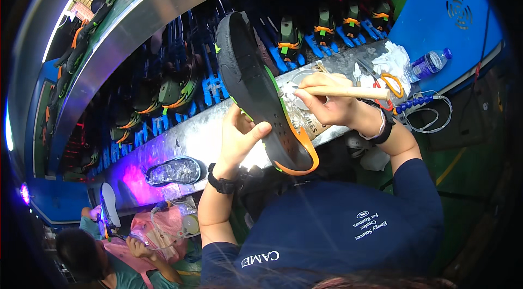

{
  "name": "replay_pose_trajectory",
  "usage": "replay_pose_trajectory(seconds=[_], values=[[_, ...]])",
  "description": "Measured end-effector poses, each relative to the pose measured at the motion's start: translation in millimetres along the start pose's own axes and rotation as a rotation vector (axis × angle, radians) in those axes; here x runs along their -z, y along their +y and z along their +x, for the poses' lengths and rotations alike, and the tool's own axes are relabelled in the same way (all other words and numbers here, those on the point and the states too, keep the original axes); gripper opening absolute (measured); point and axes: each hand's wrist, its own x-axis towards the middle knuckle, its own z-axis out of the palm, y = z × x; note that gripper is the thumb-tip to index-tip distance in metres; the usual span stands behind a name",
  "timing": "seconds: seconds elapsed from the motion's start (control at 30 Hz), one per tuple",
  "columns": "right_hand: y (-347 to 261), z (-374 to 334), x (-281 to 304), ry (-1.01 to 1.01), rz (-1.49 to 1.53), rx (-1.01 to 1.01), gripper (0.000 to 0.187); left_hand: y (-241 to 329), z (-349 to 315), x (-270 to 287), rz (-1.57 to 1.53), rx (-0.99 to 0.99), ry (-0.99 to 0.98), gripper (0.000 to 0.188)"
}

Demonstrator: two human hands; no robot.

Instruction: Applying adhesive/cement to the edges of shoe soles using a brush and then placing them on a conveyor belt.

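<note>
Above the silver metal ledge (199,131): one long black shoe sole (245,68), held up at a slant, toe end away from the person, orange heel end nearest the body; bright green trim along the edges, small round holes toward the heel.
Left hand (239,136): grasping the sole at its left edge, thumb over the rim.
Right hand (329,104): gripping a pale wooden-handled tool (348,92), butt end pointing right; working tip beside the sole's right edge, contact cannot be told.
Wrists: one black band on each.
Under the right hand: one printed brown cardboard sheet (313,125), smeared white, lying on the ledge.
Ledge, right end: orange-handled scissors (393,84); crumpled white sheets (393,59); one clear plastic bottle (430,64) with purple label and blue cap, lying tilted; one blue segmented hose (417,104) near a looped pale tube.
Ledge, left part: one dark-rimmed, sole-shaped piece (173,172) with a glossy face.
Rack behind: black, green and orange footwear pieces (323,25) among blue plastic supports (215,87).
Lower left: one co-worker (81,253) in a green top, holding a white-faced sole (110,204); pink cloth (163,226) beside.
</note>
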Motion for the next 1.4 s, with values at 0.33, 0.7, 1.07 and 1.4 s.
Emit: replay_pose_trajectory(seconds=[0.33,0.7,1.07,1.4], values=[[0,11,-5,0.126,-0.105,0.068,0.004,8,-9,-10,-0.009,0.093,-0.057,0.06],[-1,12,8,0.175,0.019,-0.032,0.007,16,-5,-16,0.054,0.172,-0.051,0.059],[-8,-87,122,0.565,0.065,-0.514,0.004,126,127,-44,-0.285,0.2,-0.536,0.043],[-15,-98,118,0.668,0.192,-0.552,0.006,215,247,30,0.29,0.192,0.036,0.062]])
